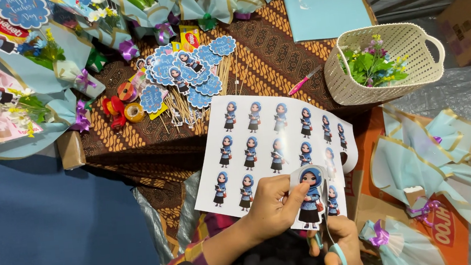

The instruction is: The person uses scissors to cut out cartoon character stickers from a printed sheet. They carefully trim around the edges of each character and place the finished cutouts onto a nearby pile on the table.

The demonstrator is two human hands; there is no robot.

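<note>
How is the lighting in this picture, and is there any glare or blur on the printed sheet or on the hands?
Head view: even, soft light with weak shadows; pale glare streaks cross the glossy sticker sheet near its middle and right edge; the left hand holding the cut-out figure is sharp; the right hand with the scissors is cropped at the bottom edge.

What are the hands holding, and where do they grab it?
The left hand pinches the cut-out cartoon figure at its left edge. The right hand holds scissors by the handle loops.
</note>
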